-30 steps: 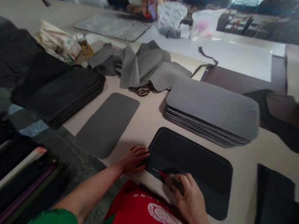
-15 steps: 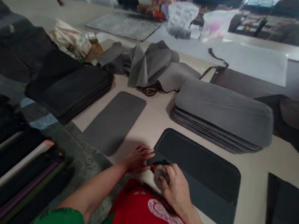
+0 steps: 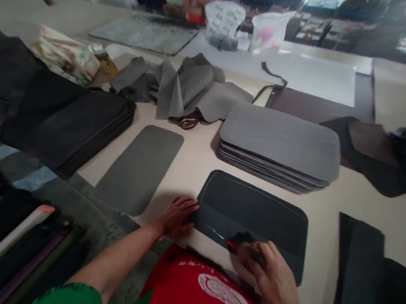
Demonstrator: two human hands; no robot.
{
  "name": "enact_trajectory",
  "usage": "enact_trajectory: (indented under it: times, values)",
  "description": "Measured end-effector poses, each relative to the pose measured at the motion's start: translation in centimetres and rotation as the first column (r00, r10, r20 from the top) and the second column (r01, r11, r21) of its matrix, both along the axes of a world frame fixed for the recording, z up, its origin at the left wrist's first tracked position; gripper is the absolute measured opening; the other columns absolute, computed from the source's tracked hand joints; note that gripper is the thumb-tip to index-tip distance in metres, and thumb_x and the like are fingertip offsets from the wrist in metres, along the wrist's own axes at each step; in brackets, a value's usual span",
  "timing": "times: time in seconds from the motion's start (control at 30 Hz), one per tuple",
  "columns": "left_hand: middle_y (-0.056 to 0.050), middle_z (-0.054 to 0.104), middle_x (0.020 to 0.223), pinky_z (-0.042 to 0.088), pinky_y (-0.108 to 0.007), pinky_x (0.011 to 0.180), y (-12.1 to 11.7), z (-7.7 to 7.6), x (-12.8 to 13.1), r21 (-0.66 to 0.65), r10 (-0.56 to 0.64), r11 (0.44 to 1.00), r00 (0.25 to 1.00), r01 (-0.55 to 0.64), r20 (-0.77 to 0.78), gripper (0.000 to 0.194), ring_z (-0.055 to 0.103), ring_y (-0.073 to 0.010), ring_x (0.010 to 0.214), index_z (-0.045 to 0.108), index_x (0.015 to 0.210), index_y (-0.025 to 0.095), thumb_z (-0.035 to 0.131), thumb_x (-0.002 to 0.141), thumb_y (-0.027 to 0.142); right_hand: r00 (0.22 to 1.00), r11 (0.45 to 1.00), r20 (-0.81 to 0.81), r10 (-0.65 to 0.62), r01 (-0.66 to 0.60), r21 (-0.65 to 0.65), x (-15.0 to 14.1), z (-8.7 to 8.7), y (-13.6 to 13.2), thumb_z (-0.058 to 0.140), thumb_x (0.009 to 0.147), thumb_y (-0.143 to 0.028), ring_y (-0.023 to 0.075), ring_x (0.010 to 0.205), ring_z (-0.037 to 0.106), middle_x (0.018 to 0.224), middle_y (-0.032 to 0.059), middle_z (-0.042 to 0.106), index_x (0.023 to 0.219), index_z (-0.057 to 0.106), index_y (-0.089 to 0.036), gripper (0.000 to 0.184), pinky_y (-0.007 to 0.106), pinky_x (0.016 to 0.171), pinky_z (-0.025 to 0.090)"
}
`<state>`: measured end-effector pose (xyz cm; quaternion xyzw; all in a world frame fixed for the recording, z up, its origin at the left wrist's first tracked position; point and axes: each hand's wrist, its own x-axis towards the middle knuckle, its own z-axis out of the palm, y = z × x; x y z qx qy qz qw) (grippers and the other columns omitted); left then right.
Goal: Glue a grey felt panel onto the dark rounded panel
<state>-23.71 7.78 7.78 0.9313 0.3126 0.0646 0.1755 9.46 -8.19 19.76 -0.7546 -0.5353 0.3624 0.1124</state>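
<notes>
A dark rounded panel [image 3: 254, 212] lies flat on the table right in front of me. My left hand [image 3: 176, 215] rests on its near left corner with the fingers stretched out flat, holding nothing. My right hand [image 3: 271, 276] is closed round a small tool with a red tip [image 3: 232, 245], which touches the panel's near edge and leaves a thin pale line there. A single grey panel [image 3: 139, 169] lies to the left, apart from both hands.
A stack of grey panels [image 3: 279, 149] stands just behind the dark panel. Black pieces [image 3: 69, 125] are piled at the left, loose grey cloth [image 3: 188, 88] behind. More dark sheets [image 3: 366, 270] lie at the right. Another person works at the far end.
My right hand with the tool moved left toward my left hand, then back right along the panel's near edge. My left hand stayed on the corner.
</notes>
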Motion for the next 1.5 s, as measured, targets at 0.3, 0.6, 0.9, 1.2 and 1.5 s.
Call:
enact_trajectory:
  times: [0.3, 0.6, 0.9, 1.2, 1.5]
  values:
    - [-0.007, 0.050, 0.150, 0.031, -0.048, 0.113, 0.1, -0.1, 0.1, 0.027, 0.013, 1.000, 0.999, -0.012, -0.042, 0.062, 0.041, -0.0285, 0.136, 0.047, 0.145, 0.025, 0.064, 0.088, 0.043, 0.966, 0.965, 0.011, -0.259, 0.259, -0.034, 5.0, 0.0, -5.2, 0.054, 0.085, -0.056, 0.0226, 0.089, 0.061, 0.101, 0.0022, 0.063, 0.099, 0.065, -0.028, 0.033, 0.034, 0.072, 0.044]
    - [-0.009, 0.052, 0.147, 0.035, -0.048, 0.111, 0.3, -0.7, 0.1, 0.089, -0.010, 0.996, 1.000, 0.010, -0.002, 0.058, 0.043, -0.0288, 0.136, 0.048, 0.144, 0.023, 0.061, 0.090, 0.039, 0.836, 0.842, 0.152, -0.527, 0.538, -0.035, 10.6, 0.6, -10.7, 0.058, 0.072, -0.067, 0.0251, 0.091, 0.065, 0.105, 0.0040, 0.068, 0.104, 0.068, -0.027, 0.052, 0.035, 0.073, 0.048]
    - [-0.009, 0.053, 0.146, 0.037, -0.048, 0.111, 0.6, -1.0, 0.0, 0.169, -0.041, 0.985, 0.999, 0.039, 0.009, 0.057, 0.045, -0.0296, 0.135, 0.048, 0.143, 0.023, 0.061, 0.089, 0.039, 0.713, 0.717, 0.110, -0.693, 0.697, 0.002, 13.3, -0.3, -14.0, 0.061, 0.063, -0.058, 0.0296, 0.093, 0.066, 0.099, 0.0060, 0.072, 0.102, 0.071, -0.024, 0.053, 0.040, 0.080, 0.049]
    - [-0.009, 0.054, 0.144, 0.039, -0.048, 0.110, 0.7, -0.6, 0.2, 0.172, -0.026, 0.985, 0.999, 0.021, 0.030, 0.057, 0.048, -0.0294, 0.132, 0.050, 0.141, 0.025, 0.062, 0.088, 0.038, 0.322, 0.393, -0.303, -0.897, 0.894, -0.213, 14.7, -2.4, -16.3, 0.087, 0.047, -0.056, 0.0280, 0.080, 0.070, 0.090, 0.0066, 0.075, 0.113, 0.066, -0.020, 0.078, 0.034, 0.066, 0.056]
    - [-0.009, 0.052, 0.147, 0.041, -0.048, 0.111, 0.3, -0.1, 0.2, 0.116, 0.000, 0.993, 1.000, 0.002, -0.016, 0.061, 0.048, -0.0295, 0.134, 0.048, 0.144, 0.026, 0.064, 0.086, 0.035, -0.362, -0.051, -0.795, -0.486, 0.920, -0.388, 15.2, -5.4, -9.4, 0.073, 0.068, -0.041, 0.0206, 0.088, 0.069, 0.107, 0.0051, 0.071, 0.109, 0.068, -0.025, 0.044, 0.032, 0.068, 0.060]
